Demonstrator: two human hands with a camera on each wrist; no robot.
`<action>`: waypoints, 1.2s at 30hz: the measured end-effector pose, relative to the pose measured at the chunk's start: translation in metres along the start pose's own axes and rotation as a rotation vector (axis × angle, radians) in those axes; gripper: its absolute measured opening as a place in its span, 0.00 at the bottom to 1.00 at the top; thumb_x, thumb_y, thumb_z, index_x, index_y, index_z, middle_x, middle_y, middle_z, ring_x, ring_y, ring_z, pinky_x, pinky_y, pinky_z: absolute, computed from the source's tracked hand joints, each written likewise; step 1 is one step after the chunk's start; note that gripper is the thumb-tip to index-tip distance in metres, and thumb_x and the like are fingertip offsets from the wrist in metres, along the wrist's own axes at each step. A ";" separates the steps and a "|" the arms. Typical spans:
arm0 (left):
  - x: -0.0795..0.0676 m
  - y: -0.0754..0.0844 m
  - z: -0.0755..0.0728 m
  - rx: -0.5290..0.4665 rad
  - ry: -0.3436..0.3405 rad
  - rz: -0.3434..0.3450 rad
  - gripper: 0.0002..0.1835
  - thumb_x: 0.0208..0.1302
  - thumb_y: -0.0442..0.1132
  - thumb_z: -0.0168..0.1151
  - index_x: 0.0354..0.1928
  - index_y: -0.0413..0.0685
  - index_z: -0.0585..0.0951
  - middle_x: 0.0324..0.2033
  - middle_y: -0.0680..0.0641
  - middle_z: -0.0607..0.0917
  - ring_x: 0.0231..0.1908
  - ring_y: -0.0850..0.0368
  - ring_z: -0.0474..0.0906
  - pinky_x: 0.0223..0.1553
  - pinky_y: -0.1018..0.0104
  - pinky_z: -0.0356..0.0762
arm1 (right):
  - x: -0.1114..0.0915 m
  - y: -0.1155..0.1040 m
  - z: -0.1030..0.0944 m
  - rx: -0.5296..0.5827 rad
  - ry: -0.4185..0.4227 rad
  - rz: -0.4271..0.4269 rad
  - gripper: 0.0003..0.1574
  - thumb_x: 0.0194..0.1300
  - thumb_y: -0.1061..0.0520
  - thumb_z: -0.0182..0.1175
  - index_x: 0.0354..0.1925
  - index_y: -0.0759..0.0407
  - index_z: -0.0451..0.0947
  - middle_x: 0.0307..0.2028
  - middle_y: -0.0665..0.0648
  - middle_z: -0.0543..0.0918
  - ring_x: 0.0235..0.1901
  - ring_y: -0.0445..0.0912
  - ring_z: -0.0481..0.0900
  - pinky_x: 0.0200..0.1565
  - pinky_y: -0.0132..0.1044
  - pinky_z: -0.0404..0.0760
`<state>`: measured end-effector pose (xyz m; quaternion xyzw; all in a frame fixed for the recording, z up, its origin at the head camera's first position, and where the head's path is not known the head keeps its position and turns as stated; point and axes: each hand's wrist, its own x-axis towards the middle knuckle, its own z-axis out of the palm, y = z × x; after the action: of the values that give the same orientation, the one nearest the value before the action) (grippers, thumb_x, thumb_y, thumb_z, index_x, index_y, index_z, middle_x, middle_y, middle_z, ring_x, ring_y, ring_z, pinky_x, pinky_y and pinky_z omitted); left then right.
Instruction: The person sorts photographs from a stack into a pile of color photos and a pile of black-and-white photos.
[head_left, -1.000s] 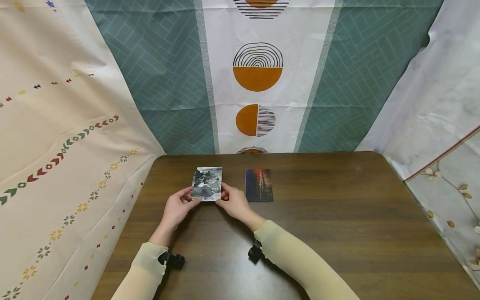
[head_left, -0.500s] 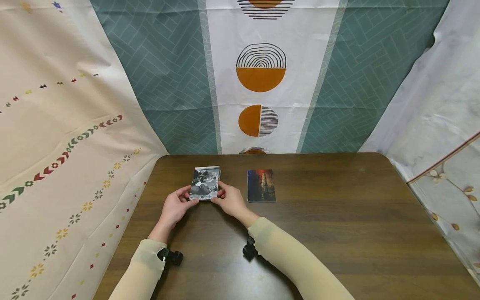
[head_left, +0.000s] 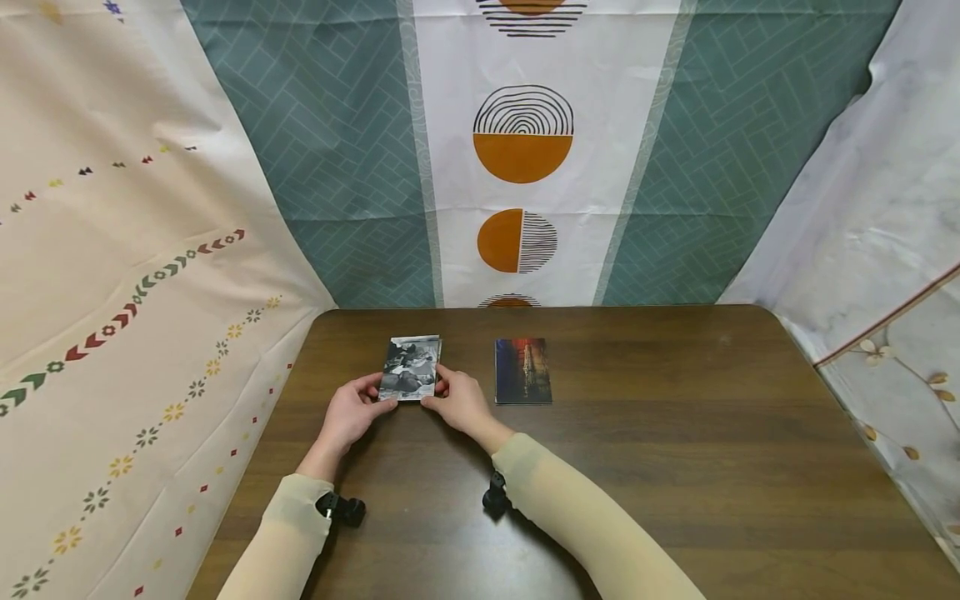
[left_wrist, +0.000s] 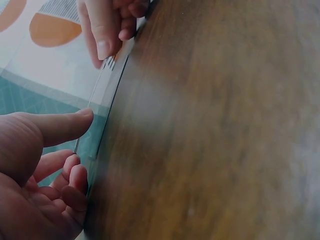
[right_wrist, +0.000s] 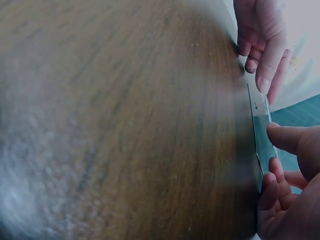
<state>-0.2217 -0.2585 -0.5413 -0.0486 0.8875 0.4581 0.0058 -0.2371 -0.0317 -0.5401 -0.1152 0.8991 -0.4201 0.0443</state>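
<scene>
A postcard-sized card with a black-and-white picture (head_left: 409, 368) is held by its near corners between both hands, toward the left of the wooden table. My left hand (head_left: 351, 414) pinches the left corner, thumb on top and fingers below. At the right corner my right hand (head_left: 467, 406) pinches it likewise. Both wrist views show the card edge-on as a thin line, with a gap down to a surface edge under it. A pale sliver of something beneath shows along its right side in the head view. To the right lies a dark card with a red and blue picture (head_left: 522, 372).
The brown wooden table (head_left: 675, 467) runs up to a green and white patterned cloth (head_left: 522, 167) behind it. Cream cloth (head_left: 150, 333) hangs at the left, and a pale floral one (head_left: 885, 250) at the right. Each wrist wears a small black camera.
Both hands have carried the black-and-white card slightly left, mostly in the first half second, and a sliver now shows at its right. The dark card stays put while the head view shifts a little.
</scene>
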 end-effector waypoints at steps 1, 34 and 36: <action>0.001 0.000 0.000 0.008 0.000 0.001 0.34 0.61 0.38 0.81 0.68 0.37 0.81 0.40 0.44 0.79 0.33 0.53 0.72 0.32 0.66 0.67 | 0.000 0.000 0.000 -0.006 0.001 0.002 0.47 0.66 0.50 0.77 0.77 0.59 0.72 0.41 0.46 0.85 0.36 0.39 0.76 0.43 0.35 0.76; 0.013 -0.002 0.002 0.173 -0.052 0.034 0.35 0.63 0.41 0.79 0.69 0.34 0.80 0.37 0.47 0.80 0.39 0.48 0.73 0.43 0.57 0.68 | 0.008 -0.004 0.003 -0.220 -0.016 0.053 0.45 0.66 0.45 0.76 0.75 0.57 0.75 0.36 0.43 0.80 0.40 0.43 0.79 0.48 0.40 0.80; 0.013 -0.002 0.003 0.174 -0.056 0.038 0.35 0.62 0.41 0.79 0.69 0.34 0.80 0.36 0.47 0.80 0.38 0.48 0.73 0.43 0.57 0.68 | 0.008 -0.004 0.003 -0.233 -0.021 0.053 0.43 0.66 0.45 0.75 0.74 0.56 0.76 0.36 0.43 0.79 0.39 0.42 0.78 0.46 0.40 0.80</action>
<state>-0.2345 -0.2585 -0.5453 -0.0183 0.9242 0.3805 0.0262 -0.2436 -0.0379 -0.5388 -0.1001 0.9440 -0.3102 0.0512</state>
